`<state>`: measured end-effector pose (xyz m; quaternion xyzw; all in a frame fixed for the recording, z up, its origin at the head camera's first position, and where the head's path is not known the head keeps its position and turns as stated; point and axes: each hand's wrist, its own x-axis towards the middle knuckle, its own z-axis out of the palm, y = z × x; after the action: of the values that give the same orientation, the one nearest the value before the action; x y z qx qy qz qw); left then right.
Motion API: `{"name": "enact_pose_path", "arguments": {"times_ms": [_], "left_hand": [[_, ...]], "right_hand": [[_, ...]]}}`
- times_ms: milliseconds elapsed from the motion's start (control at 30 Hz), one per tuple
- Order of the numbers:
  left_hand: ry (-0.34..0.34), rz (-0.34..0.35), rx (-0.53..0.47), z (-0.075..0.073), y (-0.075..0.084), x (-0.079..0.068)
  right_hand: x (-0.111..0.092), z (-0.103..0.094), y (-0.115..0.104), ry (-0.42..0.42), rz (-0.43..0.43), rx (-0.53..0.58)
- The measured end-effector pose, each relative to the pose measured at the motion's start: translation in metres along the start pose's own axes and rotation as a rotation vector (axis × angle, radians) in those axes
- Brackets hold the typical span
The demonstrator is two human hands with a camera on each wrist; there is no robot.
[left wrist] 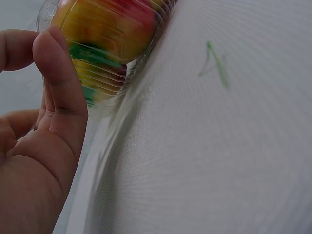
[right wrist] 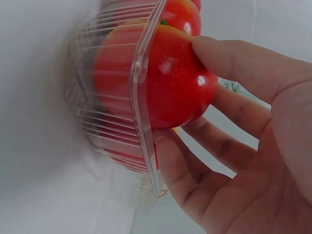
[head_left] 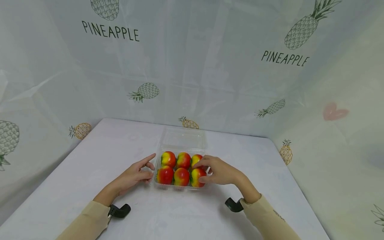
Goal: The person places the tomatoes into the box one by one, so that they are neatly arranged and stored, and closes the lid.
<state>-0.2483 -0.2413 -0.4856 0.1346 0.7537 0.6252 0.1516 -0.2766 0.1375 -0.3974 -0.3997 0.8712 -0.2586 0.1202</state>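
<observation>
A clear plastic clamshell box (head_left: 180, 188) sits on the table with its lid (head_left: 183, 138) folded back. Red-and-yellow apples (head_left: 181, 176) fill it in two rows. My right hand (head_left: 220, 170) is over the box's right end. Its thumb presses on the front right apple (right wrist: 178, 73), and its other fingers reach round the far side of that apple, low by the rim. My left hand (head_left: 135, 176) is beside the box's left wall, thumb at the plastic in the left wrist view, index finger extended toward the back corner. Between these fingers I see no apple.
The white-covered table (head_left: 126, 143) extends all round the box. Behind and beside it hangs a pale curtain (head_left: 195, 66) printed with pineapples. Black wrist mounts (head_left: 120, 211) stick out from both sleeves.
</observation>
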Motion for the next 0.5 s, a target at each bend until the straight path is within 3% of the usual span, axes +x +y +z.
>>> {"name": "enact_pose_path", "arguments": {"times_ms": [300,500], "left_hand": [[0.005,0.003,0.008,-0.0006,0.0016,0.0005],[0.001,0.002,0.007,0.0004,0.0008,-0.0006]], "right_hand": [[0.0008,0.0018,-0.0037,0.003,0.008,-0.001],[0.0011,0.0082,-0.0041,-0.004,0.062,-0.012]]}}
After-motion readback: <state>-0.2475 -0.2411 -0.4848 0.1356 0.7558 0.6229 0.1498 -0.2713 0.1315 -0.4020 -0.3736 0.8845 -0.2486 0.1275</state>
